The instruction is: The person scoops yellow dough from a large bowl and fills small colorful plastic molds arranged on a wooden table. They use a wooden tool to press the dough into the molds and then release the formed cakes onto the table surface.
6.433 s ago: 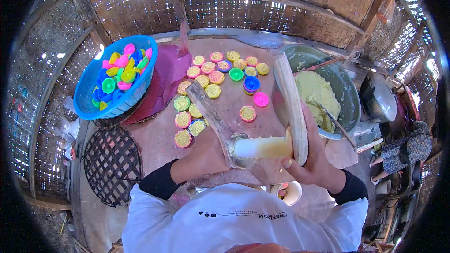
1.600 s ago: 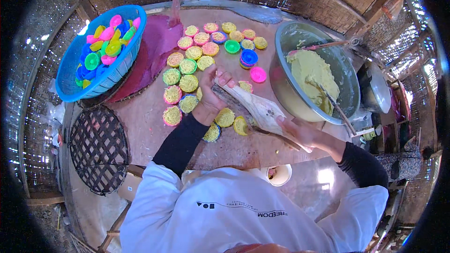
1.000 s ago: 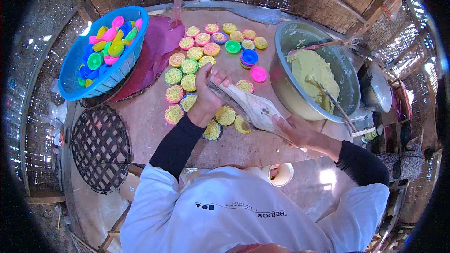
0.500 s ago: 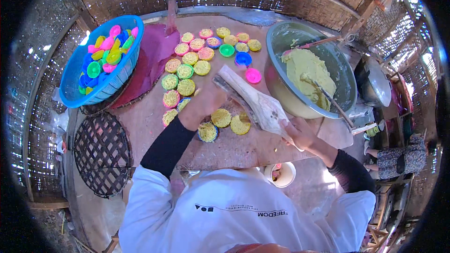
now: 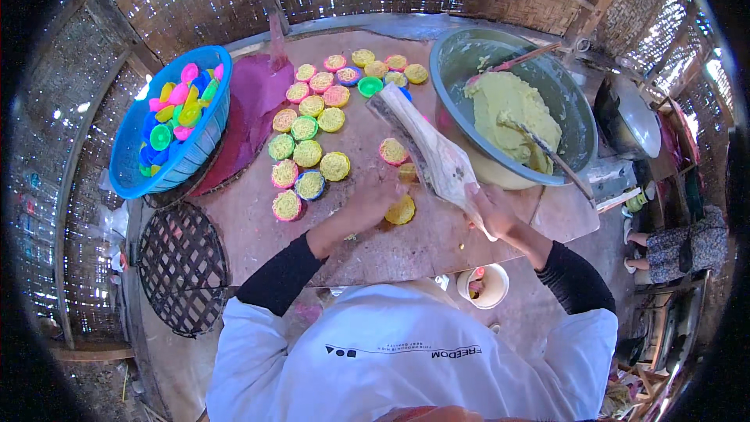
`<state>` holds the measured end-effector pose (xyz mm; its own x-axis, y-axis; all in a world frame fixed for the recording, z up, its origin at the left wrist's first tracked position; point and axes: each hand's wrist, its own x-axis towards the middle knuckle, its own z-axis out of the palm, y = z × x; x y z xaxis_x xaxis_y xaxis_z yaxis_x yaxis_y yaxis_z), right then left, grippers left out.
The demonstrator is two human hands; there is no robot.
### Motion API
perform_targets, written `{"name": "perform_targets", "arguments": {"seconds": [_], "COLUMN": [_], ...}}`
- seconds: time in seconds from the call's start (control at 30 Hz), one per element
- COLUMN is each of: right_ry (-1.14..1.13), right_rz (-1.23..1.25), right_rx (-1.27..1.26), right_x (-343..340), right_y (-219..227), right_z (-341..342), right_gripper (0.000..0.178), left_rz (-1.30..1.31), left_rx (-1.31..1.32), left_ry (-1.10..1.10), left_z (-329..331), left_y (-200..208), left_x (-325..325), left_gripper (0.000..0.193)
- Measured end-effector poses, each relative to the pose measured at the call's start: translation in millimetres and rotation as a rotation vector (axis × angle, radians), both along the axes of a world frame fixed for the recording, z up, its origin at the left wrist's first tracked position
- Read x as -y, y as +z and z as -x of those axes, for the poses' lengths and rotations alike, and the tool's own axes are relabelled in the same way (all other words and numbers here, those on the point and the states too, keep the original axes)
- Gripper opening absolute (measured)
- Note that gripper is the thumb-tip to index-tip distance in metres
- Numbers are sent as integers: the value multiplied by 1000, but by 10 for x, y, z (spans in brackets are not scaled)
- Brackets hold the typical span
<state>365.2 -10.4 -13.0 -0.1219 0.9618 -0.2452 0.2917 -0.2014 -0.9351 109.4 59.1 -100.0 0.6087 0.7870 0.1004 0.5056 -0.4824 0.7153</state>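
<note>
Pale wood makes up the press point(image 5: 442, 162), slanting over the table point(image 5: 422, 252) beside a grey-green basin point(image 5: 576, 139) of yellow dough point(image 5: 506, 105). The right hand point(image 5: 495, 214) grips its near end. The left hand point(image 5: 370, 203) is at a yellow cup point(image 5: 401, 209); whether its fingers hold anything, I cannot tell. Strand-filled cups point(image 5: 307, 154) cluster farther left, near a blue basket point(image 5: 191, 155).

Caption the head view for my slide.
Right hand gripping a wooden tool, left hand beside a yellow cup, basin of dough nearby.
</note>
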Motion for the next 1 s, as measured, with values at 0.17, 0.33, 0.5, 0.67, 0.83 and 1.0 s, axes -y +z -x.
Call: {"name": "perform_targets", "arguments": {"seconds": [0.17, 0.33, 0.5, 0.67, 0.83, 1.0], "right_ry": [13, 65, 184, 383, 274, 163], "right_rz": [-69, -74, -95, -49, -275, -447], "right_rx": [-18, 96, 229, -118, -181, 473], "right_x": [-83, -104, -45, -148, -354, -341], "right_y": [-14, 59, 288, 552, -536, -910], "right_z": [-50, -66, 128, 510, 341, 491], "right_gripper": [60, 60, 58, 50, 36, 30], "left_rz": [-579, -693, -668, -172, -644, -486], "left_rx": [-451, -582, -412, 367, 333, 510], "left_ry": [58, 79, 470, 72, 486, 889], "left_z": [33, 90, -17, 194, 745, 1221], "left_y": [524, 537, 1237, 1270, 1187, 795], "left_x": [379, 397, 382, 68, 385, 667], "left_gripper": [38, 41, 60, 51, 43, 38]}}
